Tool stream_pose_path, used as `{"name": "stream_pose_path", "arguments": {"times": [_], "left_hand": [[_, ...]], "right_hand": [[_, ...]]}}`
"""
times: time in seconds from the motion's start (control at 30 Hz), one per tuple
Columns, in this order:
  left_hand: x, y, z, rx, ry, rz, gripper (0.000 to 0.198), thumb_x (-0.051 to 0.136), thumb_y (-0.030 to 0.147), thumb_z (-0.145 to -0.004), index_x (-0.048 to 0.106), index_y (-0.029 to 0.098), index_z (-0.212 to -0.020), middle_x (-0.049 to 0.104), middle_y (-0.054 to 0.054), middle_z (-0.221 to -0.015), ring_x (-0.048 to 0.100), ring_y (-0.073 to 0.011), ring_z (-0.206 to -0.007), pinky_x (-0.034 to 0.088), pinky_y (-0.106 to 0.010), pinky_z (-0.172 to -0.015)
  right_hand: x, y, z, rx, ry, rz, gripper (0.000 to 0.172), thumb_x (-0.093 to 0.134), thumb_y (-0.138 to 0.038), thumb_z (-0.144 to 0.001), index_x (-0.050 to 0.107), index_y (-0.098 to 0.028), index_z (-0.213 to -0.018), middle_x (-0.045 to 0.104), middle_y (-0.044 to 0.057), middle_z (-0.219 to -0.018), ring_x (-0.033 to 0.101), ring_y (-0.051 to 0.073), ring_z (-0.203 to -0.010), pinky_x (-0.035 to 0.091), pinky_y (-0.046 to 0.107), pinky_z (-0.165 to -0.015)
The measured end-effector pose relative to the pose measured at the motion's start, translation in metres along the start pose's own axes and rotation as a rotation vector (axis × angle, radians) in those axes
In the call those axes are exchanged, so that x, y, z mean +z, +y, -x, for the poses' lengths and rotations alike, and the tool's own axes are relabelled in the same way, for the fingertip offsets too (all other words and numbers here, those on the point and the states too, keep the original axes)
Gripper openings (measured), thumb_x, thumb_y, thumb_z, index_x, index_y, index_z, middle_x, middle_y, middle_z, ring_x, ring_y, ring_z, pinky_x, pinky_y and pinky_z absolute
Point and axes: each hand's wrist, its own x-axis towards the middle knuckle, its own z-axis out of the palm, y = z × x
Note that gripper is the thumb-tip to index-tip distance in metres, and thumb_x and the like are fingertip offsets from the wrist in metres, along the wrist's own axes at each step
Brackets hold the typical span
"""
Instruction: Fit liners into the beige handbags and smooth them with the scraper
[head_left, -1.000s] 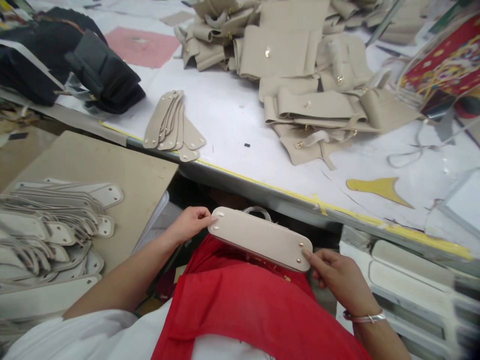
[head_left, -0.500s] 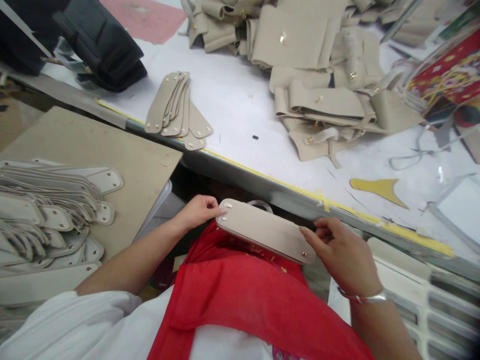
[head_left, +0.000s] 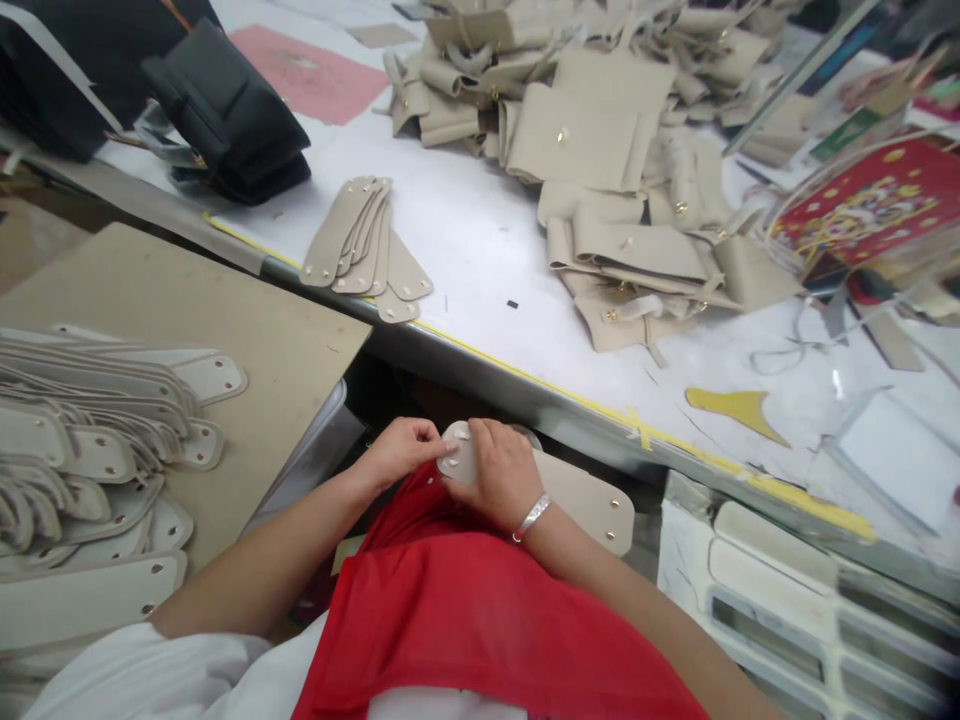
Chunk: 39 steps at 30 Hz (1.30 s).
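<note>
A long beige panel with rounded ends (head_left: 574, 490) rests on my lap over the red apron (head_left: 480, 620). Two gold studs show at its right end, and two pale-covered studs at its left end. My left hand (head_left: 405, 450) is closed, thumb and fingertips pinching the panel's left tip beside those studs. Just right of the studs, my right hand (head_left: 499, 475) grips across the panel, fingers over the far edge and thumb on the near side. Part of a clear loop shows behind the right hand; the panel's underside is hidden.
Several studded beige panels (head_left: 364, 240) lie fanned near the table edge. Stacked pale panels (head_left: 97, 430) cover a board at left. Beige bag pieces (head_left: 592, 130) are heaped at the back, with a black bag (head_left: 229, 120) at left. A white slatted stool (head_left: 772, 590) stands at lower right.
My right hand has moved left from the panel's right end to grip it near the left end. My left hand keeps its pinch. The view has shifted slightly.
</note>
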Motion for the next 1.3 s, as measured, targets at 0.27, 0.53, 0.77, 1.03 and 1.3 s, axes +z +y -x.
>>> {"name": "stream_pose_path", "arguments": {"times": [0.27,0.53,0.77,1.03,1.3], "left_hand": [[-0.003,-0.004,-0.002,0.016,-0.004,-0.022,0.033,0.068,0.044,-0.067,0.055,0.013,-0.063,0.049,0.005,-0.049,0.033,-0.0052,-0.042,0.025,-0.019,-0.041],[-0.006,0.004,-0.005,0.055,-0.007,-0.143,0.033,0.069,0.042,-0.064,0.054,0.013,-0.057,0.053,0.003,-0.052,0.042,-0.0077,-0.049,0.029,-0.019,-0.046],[-0.009,0.011,-0.007,0.078,-0.023,-0.26,0.038,0.071,0.047,-0.063,0.055,0.013,-0.056,0.054,0.002,-0.052,0.043,-0.0077,-0.049,0.03,-0.019,-0.045],[-0.007,0.004,-0.002,0.013,-0.026,-0.149,0.038,0.067,0.048,-0.067,0.055,0.013,-0.059,0.048,0.005,-0.048,0.034,-0.0046,-0.041,0.027,-0.018,-0.042],[-0.001,0.004,0.004,0.019,-0.005,-0.095,0.035,0.06,0.047,-0.074,0.056,0.014,-0.062,0.048,0.005,-0.05,0.038,-0.0068,-0.045,0.029,-0.019,-0.044]], "right_hand": [[0.004,-0.003,-0.004,0.037,0.028,-0.023,0.063,0.062,-0.049,-0.066,0.048,-0.013,-0.116,0.055,0.013,-0.11,0.049,0.026,-0.1,0.034,0.037,-0.087],[0.006,0.001,-0.002,0.025,0.028,-0.055,0.071,0.065,-0.055,-0.065,0.047,-0.013,-0.12,0.054,0.015,-0.116,0.048,0.028,-0.105,0.034,0.04,-0.09],[0.004,0.004,-0.002,-0.015,-0.002,-0.03,0.08,0.059,-0.059,-0.07,0.04,-0.012,-0.131,0.053,0.016,-0.119,0.048,0.028,-0.105,0.035,0.04,-0.089],[0.005,0.006,0.0,-0.054,0.015,-0.058,0.075,0.062,-0.058,-0.068,0.045,-0.015,-0.127,0.052,0.014,-0.122,0.047,0.028,-0.108,0.033,0.039,-0.092],[0.002,0.009,0.0,-0.085,0.006,-0.052,0.076,0.063,-0.058,-0.068,0.046,-0.012,-0.125,0.052,0.015,-0.123,0.048,0.028,-0.108,0.037,0.04,-0.091]]}}
